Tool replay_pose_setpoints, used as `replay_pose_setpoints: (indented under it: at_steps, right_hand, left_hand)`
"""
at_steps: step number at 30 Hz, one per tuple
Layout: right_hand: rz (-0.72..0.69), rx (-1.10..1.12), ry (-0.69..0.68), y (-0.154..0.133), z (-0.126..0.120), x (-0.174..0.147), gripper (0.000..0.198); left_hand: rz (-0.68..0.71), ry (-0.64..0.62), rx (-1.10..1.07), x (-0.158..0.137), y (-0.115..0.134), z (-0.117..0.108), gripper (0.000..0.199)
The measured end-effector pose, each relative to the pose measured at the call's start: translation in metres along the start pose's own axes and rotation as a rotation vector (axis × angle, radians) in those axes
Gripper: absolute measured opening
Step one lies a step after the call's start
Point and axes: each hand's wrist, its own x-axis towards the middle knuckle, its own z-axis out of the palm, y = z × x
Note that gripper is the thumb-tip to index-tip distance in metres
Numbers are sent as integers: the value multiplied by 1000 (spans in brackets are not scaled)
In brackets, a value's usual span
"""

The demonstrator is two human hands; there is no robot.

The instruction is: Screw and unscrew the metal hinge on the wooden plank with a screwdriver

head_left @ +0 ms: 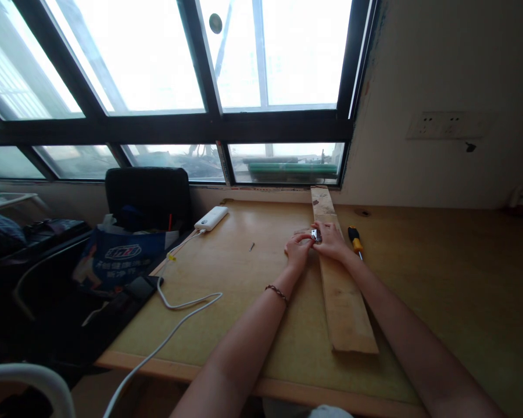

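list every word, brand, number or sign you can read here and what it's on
No text can be read with certainty.
Blue bag: a framed logo with Chinese characters below, too blurred to quote.
White power bank: faint marks, too small to read.
Small metal piece at the fingers: no lettering can be made out.

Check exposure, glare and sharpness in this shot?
Head view: window panes mostly blown out to white; head view: wall dim, black chair sunk in shadow; head view: metal piece at the left hand and right hand shines, too small for fine detail.
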Motion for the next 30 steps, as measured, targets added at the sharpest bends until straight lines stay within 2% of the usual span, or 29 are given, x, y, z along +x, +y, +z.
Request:
replay_pose_setpoints:
  at_steps: [9, 18, 30]
  right_hand:
    - [-32, -135, -21, -6, -1, -4, 61]
    - [4, 14, -11, -3, -4, 0, 55]
    - [1, 79, 22, 6, -2, 3, 53]
  left_hand:
    - [-13, -9, 64, 0, 0, 0, 9]
    - [-17, -1, -20, 6, -5, 0, 6]
    - [-58, 18, -72, 2, -1, -1, 11]
